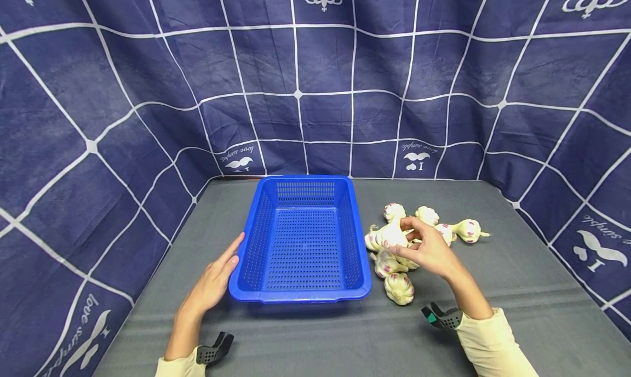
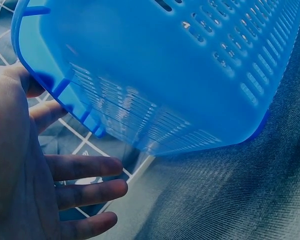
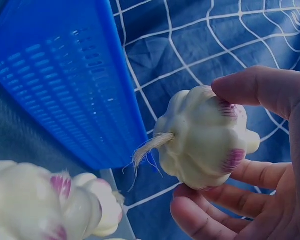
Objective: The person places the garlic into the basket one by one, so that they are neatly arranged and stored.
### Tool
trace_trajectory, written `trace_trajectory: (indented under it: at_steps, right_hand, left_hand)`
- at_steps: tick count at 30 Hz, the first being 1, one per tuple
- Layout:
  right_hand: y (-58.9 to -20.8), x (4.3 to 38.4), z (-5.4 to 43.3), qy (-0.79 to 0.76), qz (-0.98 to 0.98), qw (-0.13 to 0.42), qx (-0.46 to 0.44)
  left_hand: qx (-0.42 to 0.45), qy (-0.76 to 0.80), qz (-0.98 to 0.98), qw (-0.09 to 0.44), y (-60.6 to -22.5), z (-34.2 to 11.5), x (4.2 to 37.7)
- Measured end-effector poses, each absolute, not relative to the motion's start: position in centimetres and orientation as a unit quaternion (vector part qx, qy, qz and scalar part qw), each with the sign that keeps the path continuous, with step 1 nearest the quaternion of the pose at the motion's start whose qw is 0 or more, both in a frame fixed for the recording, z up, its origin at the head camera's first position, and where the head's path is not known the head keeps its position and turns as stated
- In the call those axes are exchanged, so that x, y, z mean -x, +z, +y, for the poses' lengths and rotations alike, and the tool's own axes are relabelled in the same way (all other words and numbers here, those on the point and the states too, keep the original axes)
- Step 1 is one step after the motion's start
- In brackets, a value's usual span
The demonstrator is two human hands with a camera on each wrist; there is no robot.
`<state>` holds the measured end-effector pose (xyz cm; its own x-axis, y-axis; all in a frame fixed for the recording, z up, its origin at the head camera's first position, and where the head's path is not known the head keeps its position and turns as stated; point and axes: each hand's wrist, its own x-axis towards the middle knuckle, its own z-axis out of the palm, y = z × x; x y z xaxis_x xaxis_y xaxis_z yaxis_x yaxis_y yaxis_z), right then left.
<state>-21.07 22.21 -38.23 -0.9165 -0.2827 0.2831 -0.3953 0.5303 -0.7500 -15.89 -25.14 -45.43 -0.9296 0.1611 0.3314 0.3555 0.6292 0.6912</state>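
In the head view, a blue plastic basket with perforated walls stands in the middle of the table, nothing inside it. My left hand is at its left rim, thumb and index finger touching the edge; the other fingers extend loosely below it in the left wrist view. With thumb and fingertips my right hand holds a garlic bulb, white with purple patches, its dry root tuft pointing toward the basket. That bulb is raised above a pile of garlic bulbs right of the basket.
One garlic bulb lies at the near end of the pile and another at its right. The grey tabletop is bounded by a blue checked cloth at the back and sides.
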Motion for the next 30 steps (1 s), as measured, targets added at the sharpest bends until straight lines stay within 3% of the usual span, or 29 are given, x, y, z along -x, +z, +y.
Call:
trace_trajectory:
  at_steps: [30]
  right_hand:
    - [-36.6, 23.2, 18.4, 0.429, -0.875, 0.096, -0.204]
  left_hand:
    - [0.135, -0.410, -0.896, 0.109, -45.4, -25.1, 15.8]
